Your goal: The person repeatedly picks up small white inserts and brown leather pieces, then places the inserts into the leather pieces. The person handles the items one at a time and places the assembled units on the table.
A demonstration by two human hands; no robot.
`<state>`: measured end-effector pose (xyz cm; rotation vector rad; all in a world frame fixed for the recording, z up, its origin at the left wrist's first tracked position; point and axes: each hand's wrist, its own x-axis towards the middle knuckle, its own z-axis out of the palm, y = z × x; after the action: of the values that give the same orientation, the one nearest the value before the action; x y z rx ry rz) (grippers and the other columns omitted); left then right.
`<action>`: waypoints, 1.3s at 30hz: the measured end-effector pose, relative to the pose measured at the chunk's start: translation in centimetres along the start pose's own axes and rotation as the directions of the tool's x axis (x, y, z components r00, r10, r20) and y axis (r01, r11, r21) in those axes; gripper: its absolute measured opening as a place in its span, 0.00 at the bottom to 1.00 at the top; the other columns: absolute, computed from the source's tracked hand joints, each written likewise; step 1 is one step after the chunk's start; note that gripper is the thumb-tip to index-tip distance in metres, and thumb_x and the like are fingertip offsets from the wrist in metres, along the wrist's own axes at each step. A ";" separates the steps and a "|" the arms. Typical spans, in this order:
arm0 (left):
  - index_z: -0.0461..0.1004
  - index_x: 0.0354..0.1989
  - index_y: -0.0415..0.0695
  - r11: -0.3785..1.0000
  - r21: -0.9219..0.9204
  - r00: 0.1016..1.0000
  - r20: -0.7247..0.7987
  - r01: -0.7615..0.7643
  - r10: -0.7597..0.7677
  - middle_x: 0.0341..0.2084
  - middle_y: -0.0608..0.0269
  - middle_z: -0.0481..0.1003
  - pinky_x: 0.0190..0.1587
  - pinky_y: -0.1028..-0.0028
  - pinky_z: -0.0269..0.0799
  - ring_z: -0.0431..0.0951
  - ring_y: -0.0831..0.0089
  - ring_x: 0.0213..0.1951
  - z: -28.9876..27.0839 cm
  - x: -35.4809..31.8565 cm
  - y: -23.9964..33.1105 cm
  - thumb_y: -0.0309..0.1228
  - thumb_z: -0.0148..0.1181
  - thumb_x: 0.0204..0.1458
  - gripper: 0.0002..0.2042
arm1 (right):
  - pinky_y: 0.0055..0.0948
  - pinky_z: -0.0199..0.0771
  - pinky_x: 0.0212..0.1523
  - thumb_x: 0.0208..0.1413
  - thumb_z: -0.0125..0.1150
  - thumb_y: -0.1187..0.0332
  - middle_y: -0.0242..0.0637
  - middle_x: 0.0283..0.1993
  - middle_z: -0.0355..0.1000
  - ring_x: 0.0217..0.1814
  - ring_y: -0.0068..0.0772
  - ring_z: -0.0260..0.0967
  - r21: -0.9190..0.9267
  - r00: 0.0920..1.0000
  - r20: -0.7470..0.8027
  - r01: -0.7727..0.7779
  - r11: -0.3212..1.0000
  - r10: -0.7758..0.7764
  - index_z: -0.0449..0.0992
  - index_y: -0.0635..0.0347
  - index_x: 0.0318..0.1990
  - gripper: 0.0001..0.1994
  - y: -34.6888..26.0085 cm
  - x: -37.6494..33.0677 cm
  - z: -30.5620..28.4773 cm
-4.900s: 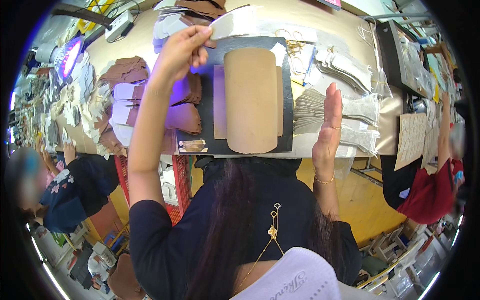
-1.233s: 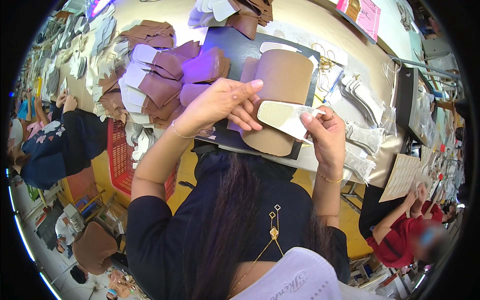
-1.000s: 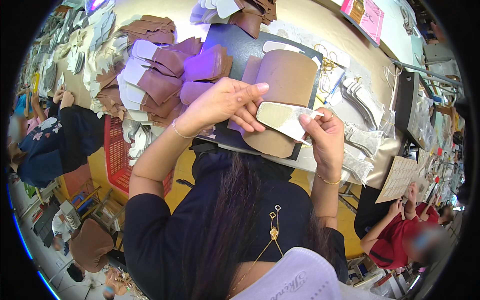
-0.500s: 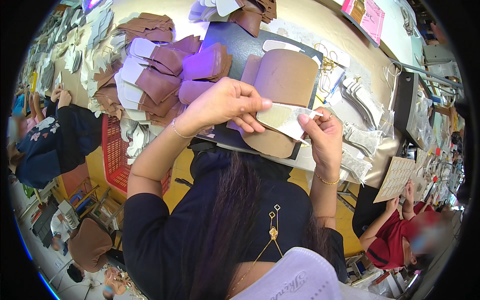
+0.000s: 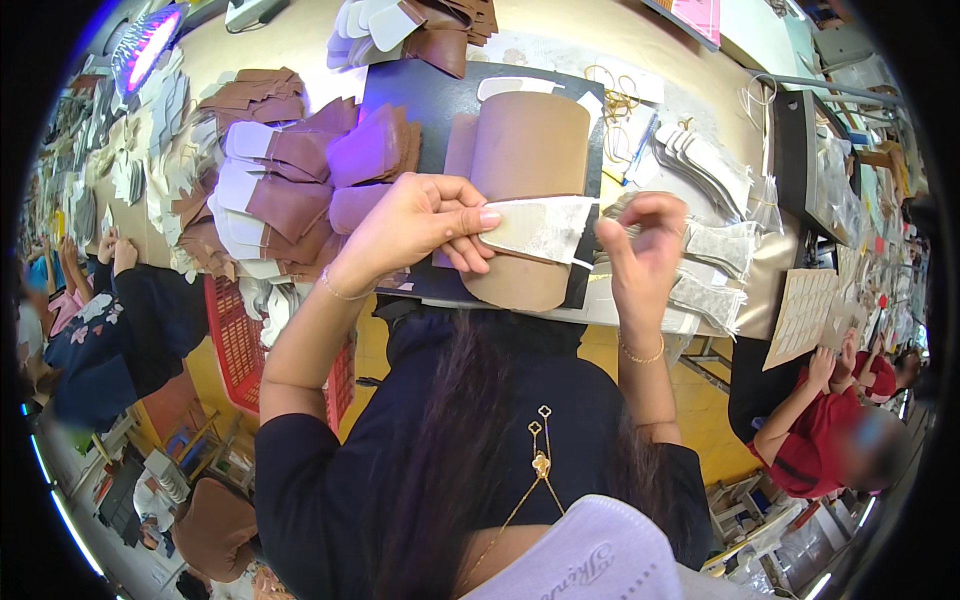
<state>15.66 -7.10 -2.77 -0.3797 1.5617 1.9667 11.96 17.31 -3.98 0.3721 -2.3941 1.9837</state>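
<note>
A tapered white piece (image 5: 545, 228) with a rough, fabric-like face lies across a brown curved form (image 5: 530, 145), a thick half-round block on a dark board (image 5: 430, 82). My left hand (image 5: 430, 222) pinches the piece's left end between thumb and fingers. Just off its wider right end is my right hand (image 5: 648, 250), with the thumb apart from the bent fingers and nothing visible in it. Thin white strips stick out at the corners of that end. Another pale piece (image 5: 515, 86) rests behind the form.
To the left are stacks of brown leather-like pieces (image 5: 290, 205) with white tabs, above a red basket (image 5: 235, 340). Curved whitish pieces (image 5: 705, 170), a blue pen (image 5: 645, 138) and gold cord (image 5: 615, 100) lie to the right. A person in red (image 5: 815, 440) holds a patterned card at right.
My right hand has let go of the white piece's right end and moved a little away. The piece now lies flatter against the brown form. My left hand keeps its pinch.
</note>
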 end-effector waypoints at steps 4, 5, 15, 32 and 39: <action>0.73 0.36 0.32 0.998 -0.005 0.998 -0.008 -0.065 0.064 0.24 0.54 0.79 0.24 0.79 0.75 0.81 0.71 0.24 0.2 0.3 0.3 0.33 0.61 0.57 0.13 | 0.41 0.51 0.66 0.53 0.61 0.46 0.41 0.63 0.64 0.68 0.46 0.56 -0.380 0.762 0.480 0.628 0.679 -0.436 0.66 0.56 0.60 0.32 -2.4 -0.2 0.6; 0.73 0.36 0.32 0.999 0.017 0.999 -0.018 -0.046 0.047 0.24 0.54 0.79 0.24 0.79 0.75 0.81 0.71 0.24 0.1 0.5 0.4 0.34 0.61 0.57 0.13 | 0.43 0.46 0.69 0.53 0.56 0.43 0.40 0.66 0.60 0.71 0.48 0.51 -0.331 0.709 0.590 0.649 0.685 -0.386 0.63 0.55 0.63 0.35 -2.4 -0.3 1.3; 0.72 0.36 0.33 0.999 0.045 1.000 -0.011 0.011 -0.011 0.22 0.54 0.78 0.24 0.78 0.77 0.81 0.70 0.22 -0.1 0.9 0.5 0.32 0.59 0.58 0.12 | 0.43 0.35 0.73 0.58 0.36 0.32 0.50 0.74 0.44 0.76 0.51 0.40 -0.123 0.901 0.386 0.261 0.957 -0.196 0.41 0.61 0.72 0.46 2.6 -2.7 2.4; 0.75 0.34 0.38 0.565 0.817 0.981 -0.183 0.116 0.064 0.15 0.67 0.71 0.16 0.80 0.62 0.68 0.80 0.12 -7.0 15.1 7.2 0.42 0.59 0.57 0.16 | 0.38 0.60 0.54 0.43 0.69 0.72 0.27 0.52 0.66 0.51 0.34 0.61 -0.831 0.893 0.359 0.438 0.343 -0.272 0.78 0.38 0.51 0.24 9.2 -7.9 -9.1; 0.77 0.38 0.37 0.449 0.889 0.892 -0.271 0.088 0.361 0.19 0.60 0.76 0.22 0.72 0.71 0.76 0.74 0.17 -6.1 10.5 6.8 0.37 0.64 0.51 0.14 | 0.39 0.57 0.60 0.48 0.57 0.69 0.26 0.57 0.69 0.51 0.28 0.66 -0.774 0.830 0.472 0.551 0.311 -0.296 0.77 0.42 0.53 0.21 10.4 -7.5 -9.9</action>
<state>2.47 -11.02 -4.98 -0.2192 2.7400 0.8666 15.84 30.00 -13.28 1.0739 -2.6365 0.2624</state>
